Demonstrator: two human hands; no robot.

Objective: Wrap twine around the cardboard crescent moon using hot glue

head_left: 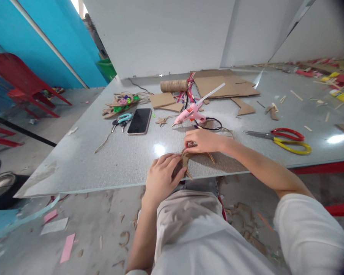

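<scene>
Near the front edge of the table, a curved cardboard piece (185, 159) with twine along its edge lies between my hands. My left hand (166, 172) is closed on its left side, with the thumb below and the fingers above. My right hand (199, 141) pinches at its upper end, where the twine (190, 145) runs; the fingertips partly hide it. Loose twine ends (211, 157) trail out below my right wrist. Just beyond my right hand, a pink glue gun (190, 112) with a clear glue stick rests on the table, and a small cardboard star (161, 121) lies to its left.
A phone (139, 121) and keys (122, 120) lie at the left. Scissors (281, 139) with red and yellow handles are on the right. Behind are a twine roll (173, 86), cardboard sheets (223, 84) and a decorated cardboard piece (122, 103). A red chair (23, 76) stands far left.
</scene>
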